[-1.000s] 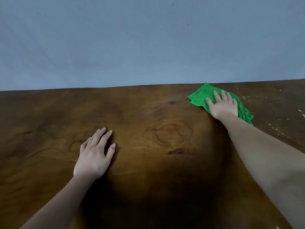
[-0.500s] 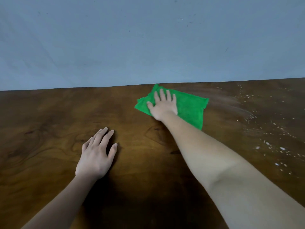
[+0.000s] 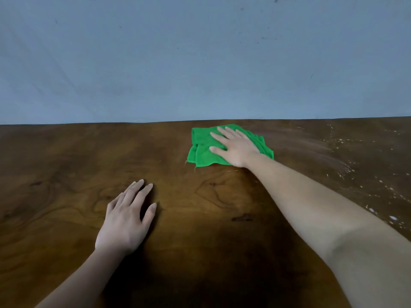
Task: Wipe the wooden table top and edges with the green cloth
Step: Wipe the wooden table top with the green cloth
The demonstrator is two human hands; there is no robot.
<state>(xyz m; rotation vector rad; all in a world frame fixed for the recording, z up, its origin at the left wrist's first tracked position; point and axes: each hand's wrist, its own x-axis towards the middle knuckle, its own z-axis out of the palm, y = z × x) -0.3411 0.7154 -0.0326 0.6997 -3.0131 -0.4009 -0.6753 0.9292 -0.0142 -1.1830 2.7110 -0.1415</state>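
A green cloth [image 3: 202, 150] lies crumpled flat on the dark wooden table top [image 3: 66, 174], close to the far edge and a little right of centre. My right hand [image 3: 235, 147] presses down on the cloth with straight, spread fingers, the arm reaching in from the lower right. My left hand [image 3: 126, 218] rests flat on the bare wood nearer to me, left of centre, fingers straight and holding nothing.
White specks and a pale smear [image 3: 347, 170] cover the right part of the table top. A blue-grey wall [image 3: 200, 63] rises directly behind the far table edge [image 3: 111, 123]. The table's left side shows bare wood grain.
My right hand slid the cloth leftward along the far edge, from the right side toward the centre, and the cloth has bunched up. My left hand stayed put.
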